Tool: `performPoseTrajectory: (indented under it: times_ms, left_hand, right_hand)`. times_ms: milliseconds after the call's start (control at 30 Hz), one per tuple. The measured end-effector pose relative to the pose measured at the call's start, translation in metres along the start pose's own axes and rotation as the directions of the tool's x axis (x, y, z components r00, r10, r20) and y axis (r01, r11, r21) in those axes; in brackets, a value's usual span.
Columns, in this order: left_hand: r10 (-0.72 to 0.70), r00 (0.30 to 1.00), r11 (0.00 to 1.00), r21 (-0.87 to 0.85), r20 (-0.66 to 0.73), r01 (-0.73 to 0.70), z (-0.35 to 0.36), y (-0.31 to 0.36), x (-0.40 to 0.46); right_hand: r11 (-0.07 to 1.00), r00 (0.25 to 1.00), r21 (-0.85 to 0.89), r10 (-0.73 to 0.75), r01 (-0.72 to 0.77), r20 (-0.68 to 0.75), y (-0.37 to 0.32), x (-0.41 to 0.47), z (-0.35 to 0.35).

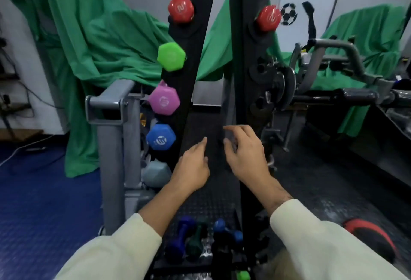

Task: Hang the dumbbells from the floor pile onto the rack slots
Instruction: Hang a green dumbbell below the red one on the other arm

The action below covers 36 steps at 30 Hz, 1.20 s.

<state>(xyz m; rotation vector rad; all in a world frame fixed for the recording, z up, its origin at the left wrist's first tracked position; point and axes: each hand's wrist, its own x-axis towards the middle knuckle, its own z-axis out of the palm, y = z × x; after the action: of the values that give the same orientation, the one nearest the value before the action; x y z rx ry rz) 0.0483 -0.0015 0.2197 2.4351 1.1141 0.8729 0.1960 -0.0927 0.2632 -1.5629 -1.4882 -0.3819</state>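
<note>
Two empty hands, left (193,169) and right (245,156), hover with fingers loosely spread in the open gap between the tall black rack's uprights (189,93). Dark blue and green dumbbells (200,238) lie piled on the studded black floor mat (206,199) below, between the cream sleeves (115,253).

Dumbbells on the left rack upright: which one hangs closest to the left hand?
The grey dumbbell, lowest on that upright, just left of the left hand. The blue dumbbell hangs one slot higher.

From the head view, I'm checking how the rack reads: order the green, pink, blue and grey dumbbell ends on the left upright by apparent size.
1. Pink and blue, alike
2. Green, barely smaller, unsure
3. Grey, partly hidden
</note>
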Motion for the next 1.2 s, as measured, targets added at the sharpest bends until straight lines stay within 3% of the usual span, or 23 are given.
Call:
performPoseTrajectory:
  times_ms: [233,467,633,867,1033,1200]
  left_hand:
    - [-0.247,0.918,0.969,0.065,0.311,0.239,0.069,-0.061,-0.080]
    - [-0.407,0.847,0.914,0.142,0.341,0.381,0.111,-0.097,-0.123]
    - [-0.482,0.786,0.875,0.180,0.386,0.449,0.143,-0.132,-0.163]
    - [-0.634,0.631,0.766,0.254,0.447,0.590,0.179,-0.190,-0.217]
    - [-0.644,0.580,0.751,0.273,0.499,0.601,0.211,-0.200,-0.226]
    - [-0.637,0.536,0.747,0.272,0.555,0.606,0.245,-0.206,-0.232]
  right_hand:
    - [0.981,0.945,-0.015,0.190,-0.193,0.267,0.017,-0.097,0.066]
    - [0.919,0.817,-0.049,0.371,-0.391,0.442,0.033,-0.173,0.112]
    - [0.885,0.729,-0.118,0.441,-0.451,0.524,0.048,-0.218,0.146]
    - [0.808,0.517,-0.213,0.529,-0.549,0.673,0.077,-0.275,0.180]
    - [0.744,0.330,-0.331,0.587,-0.581,0.739,0.097,-0.315,0.200]
    - [0.722,0.271,-0.364,0.600,-0.589,0.753,0.109,-0.344,0.216]
